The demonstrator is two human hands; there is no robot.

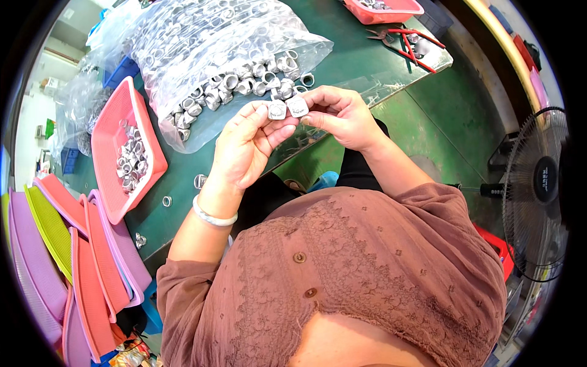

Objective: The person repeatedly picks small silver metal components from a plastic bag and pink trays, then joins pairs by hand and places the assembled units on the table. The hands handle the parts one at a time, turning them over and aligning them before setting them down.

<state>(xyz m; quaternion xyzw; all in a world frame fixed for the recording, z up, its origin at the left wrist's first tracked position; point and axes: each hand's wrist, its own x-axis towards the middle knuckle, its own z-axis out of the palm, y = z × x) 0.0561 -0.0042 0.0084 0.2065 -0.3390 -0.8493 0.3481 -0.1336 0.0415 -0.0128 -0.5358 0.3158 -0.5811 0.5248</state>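
Observation:
Two silvery rings with squarish flat faces are held side by side over the table's near edge. My left hand (249, 137) pinches the left ring (277, 110) between thumb and fingers. Right beside it, the other ring (298, 107) sits in the closed fingertips of my right hand (342, 116). Both faces are turned up toward me and bear a raised design too small to make out. Just beyond my hands, many loose silvery rings (230, 82) spill from the mouth of a large clear plastic bag (214, 37) full of more rings.
A pink basket (156, 150) holding metal rings stands left on the green table (183, 168). Red-handled pliers (408, 52) lie at the far right corner, near another pink basket (385, 13). Stacked colored baskets (85, 257) are at lower left; a black fan (541, 183) stands right.

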